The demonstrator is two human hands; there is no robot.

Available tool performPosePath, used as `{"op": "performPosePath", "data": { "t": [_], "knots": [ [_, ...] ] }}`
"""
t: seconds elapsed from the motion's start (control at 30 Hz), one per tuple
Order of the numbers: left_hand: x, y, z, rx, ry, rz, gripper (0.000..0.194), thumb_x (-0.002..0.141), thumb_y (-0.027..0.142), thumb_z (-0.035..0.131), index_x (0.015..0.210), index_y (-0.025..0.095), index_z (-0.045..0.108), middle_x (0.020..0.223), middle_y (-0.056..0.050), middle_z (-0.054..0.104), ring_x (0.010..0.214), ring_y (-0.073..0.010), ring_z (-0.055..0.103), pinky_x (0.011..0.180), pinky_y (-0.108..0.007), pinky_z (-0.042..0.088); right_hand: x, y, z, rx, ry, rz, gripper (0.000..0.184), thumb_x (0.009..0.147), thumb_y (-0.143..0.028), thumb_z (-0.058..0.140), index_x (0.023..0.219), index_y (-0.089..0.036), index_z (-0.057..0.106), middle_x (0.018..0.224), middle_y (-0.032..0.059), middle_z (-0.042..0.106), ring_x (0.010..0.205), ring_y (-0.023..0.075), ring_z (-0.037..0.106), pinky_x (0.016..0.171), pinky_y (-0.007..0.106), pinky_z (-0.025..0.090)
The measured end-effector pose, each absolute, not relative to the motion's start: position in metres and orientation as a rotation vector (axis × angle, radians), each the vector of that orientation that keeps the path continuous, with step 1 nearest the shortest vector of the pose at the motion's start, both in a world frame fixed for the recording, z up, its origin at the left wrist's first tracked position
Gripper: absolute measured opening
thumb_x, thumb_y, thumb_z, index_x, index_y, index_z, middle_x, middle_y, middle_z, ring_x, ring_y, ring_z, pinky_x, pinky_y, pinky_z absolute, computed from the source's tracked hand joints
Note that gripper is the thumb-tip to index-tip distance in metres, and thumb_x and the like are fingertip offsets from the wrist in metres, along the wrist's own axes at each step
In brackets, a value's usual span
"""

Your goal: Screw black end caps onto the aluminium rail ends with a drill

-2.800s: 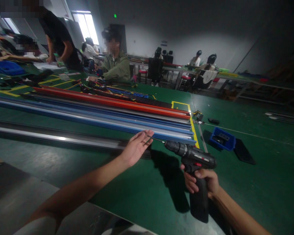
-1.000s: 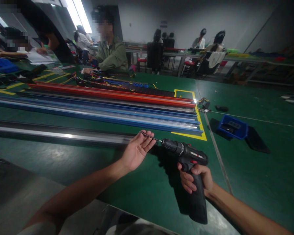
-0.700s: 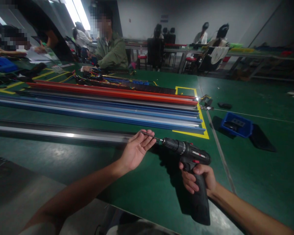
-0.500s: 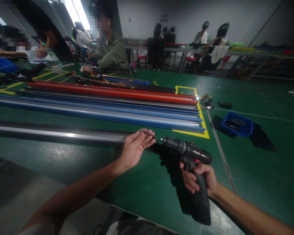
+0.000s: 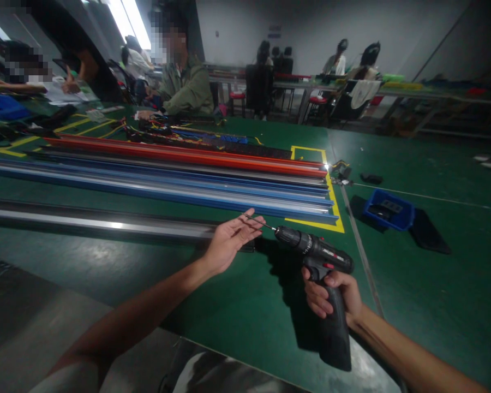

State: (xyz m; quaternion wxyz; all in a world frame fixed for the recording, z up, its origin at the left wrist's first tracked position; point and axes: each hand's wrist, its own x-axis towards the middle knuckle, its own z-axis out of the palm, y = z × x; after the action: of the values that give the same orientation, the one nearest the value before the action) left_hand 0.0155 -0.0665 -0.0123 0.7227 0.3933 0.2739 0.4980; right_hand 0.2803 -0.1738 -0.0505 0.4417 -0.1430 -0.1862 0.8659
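Note:
My right hand [image 5: 331, 295] is wrapped round the handle of a black cordless drill [image 5: 311, 248], which points to the left above the table. A long thin driver bit [image 5: 265, 223] sticks out of its chuck. My left hand [image 5: 233, 240] is at the tip of the bit, its fingers stretched out and somewhat apart. The bit's end lies against or just in front of these fingers; firm contact is hard to tell. Behind the left hand, a dark grey metal profile [image 5: 106, 222] lies on the green table [image 5: 237, 305], its right end partly hidden by the hand.
Blue profiles [image 5: 229, 201] and orange-red profiles [image 5: 229, 156] lie lengthwise beyond, with wiring [image 5: 213, 136] behind them. At right stand a blue bin [image 5: 396, 212] and a dark flat object [image 5: 429, 232]. A co-worker in a green jacket [image 5: 190, 90] sits across the table.
My left hand has opened its fingers more and shifted slightly right and up along the bit. The drill stays nearly in place in my right hand. The view has shifted a little.

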Motion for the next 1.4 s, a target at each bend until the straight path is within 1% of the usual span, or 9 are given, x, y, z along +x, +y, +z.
{"op": "performPosePath", "data": {
  "t": [0.07, 0.17, 0.2, 0.27, 0.33, 0.43, 0.7, 1.03, 1.4],
  "knots": [
    [0.011, -0.063, -0.009, 0.955, 0.632, 1.072, 0.06, 0.08, 0.021, 0.083, 0.136, 0.018, 0.062, 0.133, -0.013, 0.068, 0.126, -0.0255, 0.063, 0.109, -0.042, 0.051, 0.287, -0.172, -0.044, -0.384, -0.471, 2.117, 0.037, 0.078, -0.023, 0.055, 0.106, -0.007, 0.074, 0.059, -0.0033, 0.049, 0.042, 0.0082, 0.038, 0.049, 0.024, 0.052],
    [-0.001, -0.049, 0.001, 1.175, 0.769, 1.091, 0.061, 0.083, 0.022, 0.078, 0.139, 0.016, 0.059, 0.117, -0.011, 0.073, 0.111, -0.0207, 0.068, 0.106, -0.04, 0.052, 0.303, -0.169, -0.035, -0.476, -0.501, 2.052, 0.035, 0.077, -0.022, 0.058, 0.105, -0.007, 0.074, 0.06, -0.0021, 0.053, 0.042, 0.0088, 0.043, 0.05, 0.026, 0.052],
    [-0.006, -0.042, 0.005, 1.281, 0.844, 1.093, 0.051, 0.085, 0.026, 0.075, 0.134, 0.015, 0.062, 0.11, -0.009, 0.073, 0.104, -0.0191, 0.069, 0.102, -0.039, 0.053, 0.309, -0.168, -0.032, -0.514, -0.51, 2.028, 0.035, 0.077, -0.021, 0.059, 0.105, -0.007, 0.074, 0.06, -0.0014, 0.054, 0.042, 0.0092, 0.045, 0.05, 0.026, 0.052],
    [-0.012, -0.025, 0.012, 1.587, 0.946, 0.983, 0.033, 0.09, 0.032, 0.068, 0.117, 0.014, 0.07, 0.108, -0.01, 0.073, 0.104, -0.0198, 0.068, 0.097, -0.036, 0.054, 0.323, -0.167, -0.029, -0.594, -0.52, 1.985, 0.034, 0.077, -0.02, 0.06, 0.105, -0.007, 0.074, 0.061, -0.0002, 0.056, 0.043, 0.0105, 0.05, 0.05, 0.027, 0.053],
    [-0.012, -0.009, 0.017, 1.935, 0.951, 0.739, 0.029, 0.092, 0.036, 0.064, 0.111, 0.016, 0.071, 0.117, -0.009, 0.072, 0.108, -0.0208, 0.066, 0.092, -0.033, 0.053, 0.334, -0.166, -0.028, -0.671, -0.519, 1.953, 0.032, 0.078, -0.019, 0.062, 0.105, -0.008, 0.074, 0.061, 0.0005, 0.058, 0.045, 0.0117, 0.053, 0.05, 0.028, 0.053],
    [-0.003, 0.009, 0.015, 2.199, 0.971, 0.477, 0.033, 0.096, 0.043, 0.056, 0.104, 0.016, 0.073, 0.102, -0.007, 0.075, 0.09, -0.0189, 0.068, 0.081, -0.031, 0.051, 0.346, -0.164, -0.027, -0.767, -0.496, 1.944, 0.031, 0.077, -0.019, 0.064, 0.104, -0.008, 0.074, 0.061, 0.0004, 0.059, 0.045, 0.0122, 0.055, 0.049, 0.028, 0.053],
    [0.008, 0.018, -0.012, 2.261, 1.016, 0.339, 0.04, 0.095, 0.051, 0.054, 0.089, 0.017, 0.073, 0.082, -0.004, 0.073, 0.073, -0.0162, 0.064, 0.067, -0.026, 0.042, 0.355, -0.164, -0.031, -0.911, -0.463, 2.045, 0.032, 0.074, -0.021, 0.069, 0.102, -0.007, 0.074, 0.061, -0.0003, 0.059, 0.045, 0.0119, 0.056, 0.048, 0.026, 0.052],
    [0.005, 0.016, -0.003, 2.186, 1.021, 0.26, 0.043, 0.091, 0.052, 0.058, 0.072, 0.015, 0.067, 0.066, 0.001, 0.061, 0.063, -0.0118, 0.051, 0.059, -0.024, 0.031, 0.357, -0.164, -0.036, -0.916, -0.473, 2.1, 0.033, 0.075, -0.021, 0.067, 0.104, -0.006, 0.072, 0.062, -0.0001, 0.06, 0.045, 0.0118, 0.057, 0.048, 0.026, 0.053],
    [0.003, 0.013, -0.001, 2.234, 0.915, 0.247, 0.044, 0.094, 0.053, 0.051, 0.071, 0.016, 0.06, 0.066, 0.002, 0.052, 0.063, -0.0112, 0.047, 0.059, -0.024, 0.03, 0.358, -0.165, -0.039, -0.926, -0.475, 2.123, 0.032, 0.078, -0.02, 0.065, 0.107, -0.007, 0.07, 0.063, 0.001, 0.061, 0.045, 0.0124, 0.057, 0.048, 0.028, 0.055]
  ]
}}
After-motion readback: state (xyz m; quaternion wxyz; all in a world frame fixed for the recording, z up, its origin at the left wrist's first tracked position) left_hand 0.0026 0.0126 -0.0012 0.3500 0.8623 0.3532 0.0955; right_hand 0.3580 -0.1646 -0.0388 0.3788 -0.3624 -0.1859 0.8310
